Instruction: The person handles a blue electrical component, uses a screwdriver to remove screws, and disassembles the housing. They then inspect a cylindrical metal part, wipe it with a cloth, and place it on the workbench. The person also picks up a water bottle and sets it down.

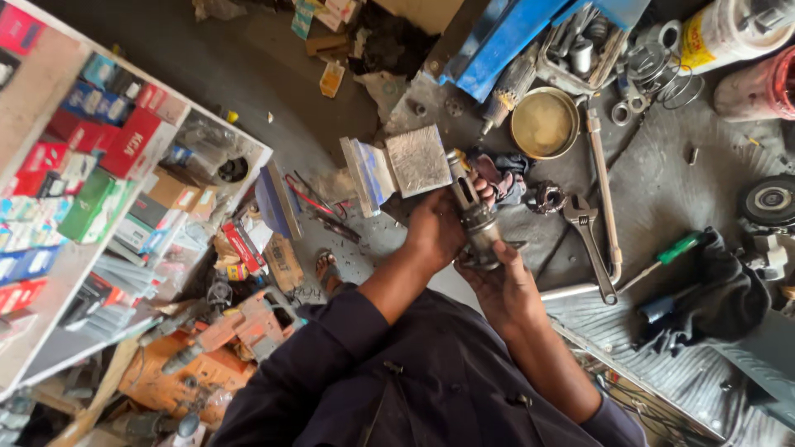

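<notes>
Both my hands hold a greasy grey metal shaft part [474,213], long and cylindrical with a wider collar near its lower end. My left hand [435,228] wraps around its upper section, fingers curled over it. My right hand [501,285] cups the lower end from underneath. The part is held just above the edge of a worn metal workbench [662,190], beside a vise with flat steel jaws [397,165]. My dark blue sleeves fill the bottom of the view.
On the bench lie an adjustable wrench [590,240], a long spanner [604,190], a brass bowl [544,122], a green-handled screwdriver [662,257], a black rag [712,294] and springs [658,70]. A shelf of coloured boxes [74,157] stands at left above a cluttered floor.
</notes>
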